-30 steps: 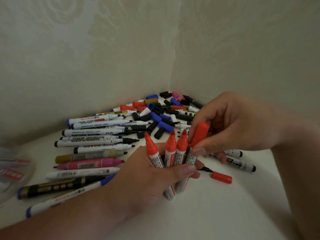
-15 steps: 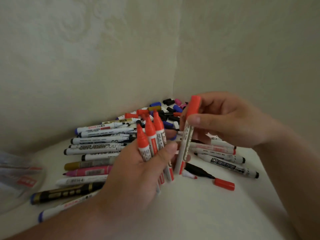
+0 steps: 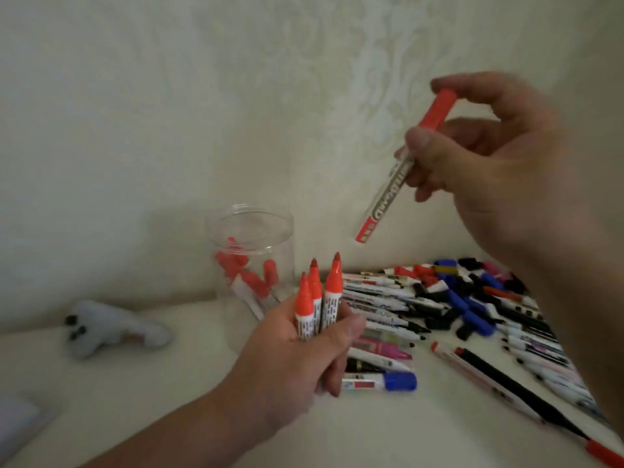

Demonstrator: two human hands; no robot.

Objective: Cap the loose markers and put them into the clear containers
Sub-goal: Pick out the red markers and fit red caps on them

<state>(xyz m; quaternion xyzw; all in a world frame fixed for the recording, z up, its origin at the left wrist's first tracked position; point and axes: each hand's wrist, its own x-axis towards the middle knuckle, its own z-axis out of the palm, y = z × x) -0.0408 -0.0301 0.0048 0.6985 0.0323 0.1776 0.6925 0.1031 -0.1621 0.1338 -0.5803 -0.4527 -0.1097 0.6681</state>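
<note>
At the far left a small white toy (image 3: 114, 327) lies on the surface, blurred. At its seven o'clock a pale flat thing (image 3: 17, 420) is cut off by the corner, and you cannot tell what it is. The jar (image 3: 212, 228) stands upright and open-topped at eleven o'clock from your left hand (image 3: 290, 359). Several red-capped markers (image 3: 236, 261) slump inside it, too smeared to count.

Your left hand is wrapped tight round three red markers (image 3: 332, 298), thumb across their barrels and bare tips pointing to twelve. Their lower ends are hidden in your fist.

Your right hand (image 3: 506, 184), raised at one o'clock from the left, pinches a capped marker (image 3: 395, 184) between thumb and fingers, one fingertip over the cap's end. It slants in the air, cap at one o'clock and tail at seven, up and to the right of the jar and clear of it.

At three o'clock from your left hand lies the pile (image 3: 449, 298) of loose markers and caps. Your right forearm covers its far right side, and the rest there is blurred.
</note>
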